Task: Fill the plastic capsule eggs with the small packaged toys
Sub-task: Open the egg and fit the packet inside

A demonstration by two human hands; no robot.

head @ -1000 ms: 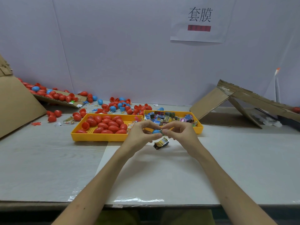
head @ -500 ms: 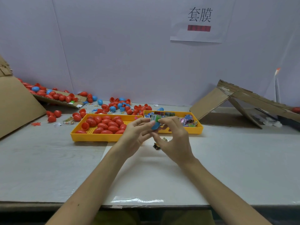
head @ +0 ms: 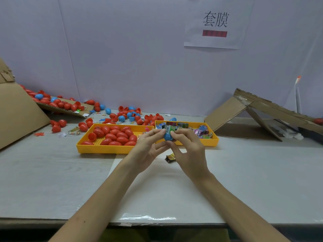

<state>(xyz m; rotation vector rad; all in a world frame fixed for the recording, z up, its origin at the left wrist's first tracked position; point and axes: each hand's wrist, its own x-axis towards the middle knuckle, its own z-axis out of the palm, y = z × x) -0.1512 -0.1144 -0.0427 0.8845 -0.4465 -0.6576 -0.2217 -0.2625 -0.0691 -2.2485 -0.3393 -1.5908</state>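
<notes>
My left hand (head: 148,147) and my right hand (head: 188,151) meet above the table in front of the trays. Between their fingertips they pinch a blue capsule egg half (head: 167,136) with a green packaged toy (head: 169,129) sticking out of its top. A small yellow and black toy packet (head: 170,157) lies on the table just under my hands. The left yellow tray (head: 97,148) holds several red capsule eggs (head: 115,135). The right yellow tray (head: 214,137) holds several small packaged toys (head: 201,132).
Loose red and blue egg halves (head: 132,116) lie scattered behind the trays and on a cardboard flap (head: 66,106) at the back left. A folded cardboard sheet (head: 248,112) leans at the right. A white sheet (head: 174,189) covers the table near me.
My hands rose from just above the table and moved toward the trays. The green packet now sits in the blue egg half; the yellow packet stayed on the table.
</notes>
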